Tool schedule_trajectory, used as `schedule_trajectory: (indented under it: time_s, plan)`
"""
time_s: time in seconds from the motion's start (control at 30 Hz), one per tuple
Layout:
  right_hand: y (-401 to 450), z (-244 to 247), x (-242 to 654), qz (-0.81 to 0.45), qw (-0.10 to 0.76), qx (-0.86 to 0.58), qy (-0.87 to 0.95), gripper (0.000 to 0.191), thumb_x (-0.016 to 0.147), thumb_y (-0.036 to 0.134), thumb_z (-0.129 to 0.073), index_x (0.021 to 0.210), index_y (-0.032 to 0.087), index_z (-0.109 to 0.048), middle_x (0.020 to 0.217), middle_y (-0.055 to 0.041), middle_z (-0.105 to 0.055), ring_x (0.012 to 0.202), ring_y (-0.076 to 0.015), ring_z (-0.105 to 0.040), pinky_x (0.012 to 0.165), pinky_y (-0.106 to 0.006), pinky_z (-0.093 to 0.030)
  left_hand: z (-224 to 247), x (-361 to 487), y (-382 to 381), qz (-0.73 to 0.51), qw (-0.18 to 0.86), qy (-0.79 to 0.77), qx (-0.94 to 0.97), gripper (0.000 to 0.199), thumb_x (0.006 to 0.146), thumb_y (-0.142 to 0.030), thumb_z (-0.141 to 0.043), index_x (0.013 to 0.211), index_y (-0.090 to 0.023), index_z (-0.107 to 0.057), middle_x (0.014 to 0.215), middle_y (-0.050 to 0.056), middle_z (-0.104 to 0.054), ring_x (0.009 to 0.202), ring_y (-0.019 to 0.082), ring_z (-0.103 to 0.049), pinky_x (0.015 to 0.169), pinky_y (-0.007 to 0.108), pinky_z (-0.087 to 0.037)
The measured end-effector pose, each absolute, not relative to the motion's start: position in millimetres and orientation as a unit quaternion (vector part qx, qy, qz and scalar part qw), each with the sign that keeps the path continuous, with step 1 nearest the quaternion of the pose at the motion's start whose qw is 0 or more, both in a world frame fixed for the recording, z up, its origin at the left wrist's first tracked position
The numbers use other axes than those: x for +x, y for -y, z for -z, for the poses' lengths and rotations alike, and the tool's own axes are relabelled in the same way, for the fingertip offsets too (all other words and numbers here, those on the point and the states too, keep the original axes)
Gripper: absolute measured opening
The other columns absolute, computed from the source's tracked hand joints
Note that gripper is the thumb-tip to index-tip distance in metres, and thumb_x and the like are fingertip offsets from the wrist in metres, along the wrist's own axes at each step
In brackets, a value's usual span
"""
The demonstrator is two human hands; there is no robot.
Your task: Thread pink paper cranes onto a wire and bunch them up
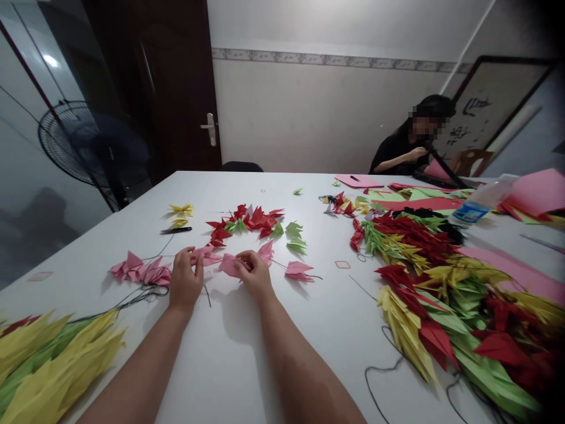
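Observation:
My right hand [255, 273] pinches a folded pink paper piece [230, 265] on the white table [247, 353]. My left hand [186, 278] rests just left of it, fingertips closed near another pink folded piece [207, 255] and a thin dark thread [145, 293]. More pink folded pieces [141, 270] lie to the left, and one [299, 270] to the right. Red and green folded pieces [251, 222] sit beyond my hands.
A large pile of red, yellow and green folded paper [441, 294] fills the right side; a yellow and green pile [48, 365] is at the near left. Black scissors [175, 230] lie at the left. Another person [412, 147] sits at the far right corner. A fan [75, 144] stands left.

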State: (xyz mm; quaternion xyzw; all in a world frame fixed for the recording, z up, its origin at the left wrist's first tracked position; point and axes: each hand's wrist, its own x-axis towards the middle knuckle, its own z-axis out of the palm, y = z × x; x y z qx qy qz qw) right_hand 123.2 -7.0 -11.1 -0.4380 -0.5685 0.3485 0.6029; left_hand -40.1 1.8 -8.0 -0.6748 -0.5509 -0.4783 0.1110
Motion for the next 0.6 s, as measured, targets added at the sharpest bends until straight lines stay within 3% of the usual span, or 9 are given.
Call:
schedule_trajectory:
  time_s: [0.13,0.27,0.4,0.6]
  plan:
    - [5.2,10.8,124.0,-0.379,0.623,-0.417,0.543,0.014,0.069,0.028,-0.055,0.078,0.018,-0.059,0.072,-0.0013,-0.061,0.067,-0.0139,-0.056,0.063,-0.026,-0.046,7.2,-41.1,-1.5,0.467,0.108,0.552,-0.682,0.011,0.084,-0.029,-0.038,0.080,-0.020,-0.041,0.100,0.012,-0.053,0.099,0.022,-0.051,0.084,0.036,-0.043]
    - [1.7,11.4,126.8,-0.381,0.643,-0.422,0.512,0.019,0.070,0.032,-0.056,0.082,0.018,-0.059,0.071,-0.0011,-0.060,0.061,-0.0123,-0.054,0.057,-0.024,-0.044,5.4,-37.7,1.7,0.462,0.070,0.521,-0.714,0.012,0.084,-0.031,-0.040,0.079,-0.020,-0.042,0.102,0.011,-0.054,0.096,0.020,-0.053,0.082,0.033,-0.044]
    - [3.3,8.7,126.2,-0.384,0.640,-0.434,0.505,0.017,0.066,0.034,-0.061,0.072,0.018,-0.058,0.067,0.0001,-0.060,0.057,-0.0112,-0.052,0.053,-0.023,-0.043,3.0,-34.0,5.7,0.445,0.006,0.535,-0.719,0.016,0.083,-0.034,-0.041,0.086,-0.019,-0.045,0.098,0.008,-0.057,0.081,0.017,-0.056,0.075,0.031,-0.045]
    - [5.6,4.0,123.2,-0.383,0.611,-0.465,0.514,0.016,0.064,0.034,-0.061,0.066,0.018,-0.062,0.063,0.0007,-0.062,0.053,-0.0116,-0.052,0.051,-0.023,-0.042,0.8,-34.8,10.2,0.383,-0.059,0.541,-0.746,0.020,0.083,-0.035,-0.039,0.093,-0.020,-0.047,0.090,0.004,-0.057,0.081,0.017,-0.055,0.072,0.030,-0.044]
